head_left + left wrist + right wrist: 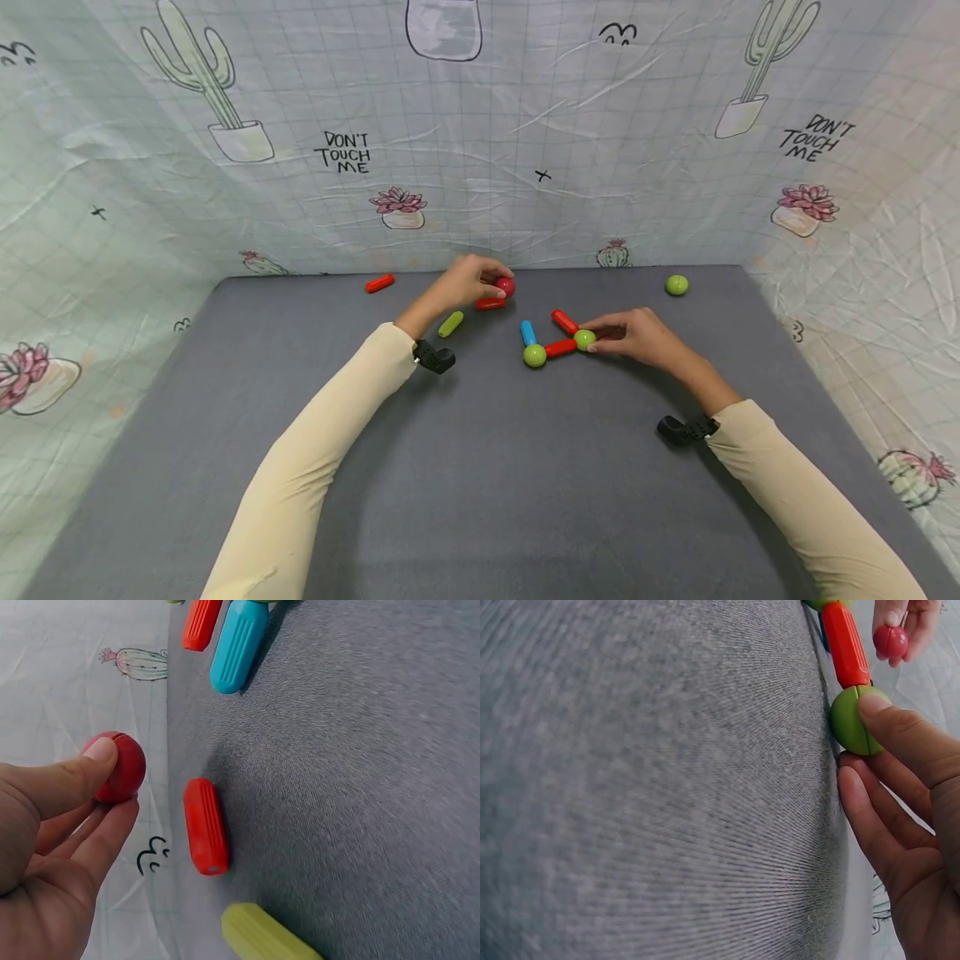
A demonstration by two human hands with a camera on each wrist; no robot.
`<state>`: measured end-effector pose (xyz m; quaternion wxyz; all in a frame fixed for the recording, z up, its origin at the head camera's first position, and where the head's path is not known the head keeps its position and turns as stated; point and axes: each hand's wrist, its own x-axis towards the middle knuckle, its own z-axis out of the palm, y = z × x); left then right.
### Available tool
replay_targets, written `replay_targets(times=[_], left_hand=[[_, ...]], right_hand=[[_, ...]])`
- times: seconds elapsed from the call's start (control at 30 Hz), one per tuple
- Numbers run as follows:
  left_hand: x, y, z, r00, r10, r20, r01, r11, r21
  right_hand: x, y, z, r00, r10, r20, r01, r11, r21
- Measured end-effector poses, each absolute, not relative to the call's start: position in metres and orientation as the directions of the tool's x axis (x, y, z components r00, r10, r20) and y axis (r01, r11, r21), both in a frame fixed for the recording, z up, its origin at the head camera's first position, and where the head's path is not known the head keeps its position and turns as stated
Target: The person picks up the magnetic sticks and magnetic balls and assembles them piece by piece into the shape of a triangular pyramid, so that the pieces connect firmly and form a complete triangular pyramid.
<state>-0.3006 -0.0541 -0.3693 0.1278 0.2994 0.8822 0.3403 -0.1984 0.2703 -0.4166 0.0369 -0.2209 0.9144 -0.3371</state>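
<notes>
Head view: right hand [637, 333] pinches a green ball [583, 339], seemingly already joined to two red sticks [560, 348], a second ball [535, 356] and a blue stick [528, 333], mid-table; left hand [467, 283] grips a red ball [507, 287], unattached; three sticks [451, 324] further left and a far-right ball [677, 285] lie loose.

Loose sticks [380, 283] left of the joined pieces [560, 348] on the table [480, 475], lone ball [677, 285] behind right.
</notes>
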Motion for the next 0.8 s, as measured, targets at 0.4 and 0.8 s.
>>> replay_targets(times=[0.4, 0.8], left_hand=[[-0.303, -0.031, -0.386, -0.747, 0.658, -0.096, 0.400, 0.560, 0.726], [-0.295, -0.023, -0.386, -0.742, 0.639, -0.203, 0.179, 0.480, 0.859]], right_hand=[[-0.198, 0.270, -0.416, -0.879, -0.456, 0.139, -0.439, 0.660, -0.609], [-0.200, 0.271, -0.418, -0.884, -0.448, 0.130, -0.428, 0.668, -0.608]])
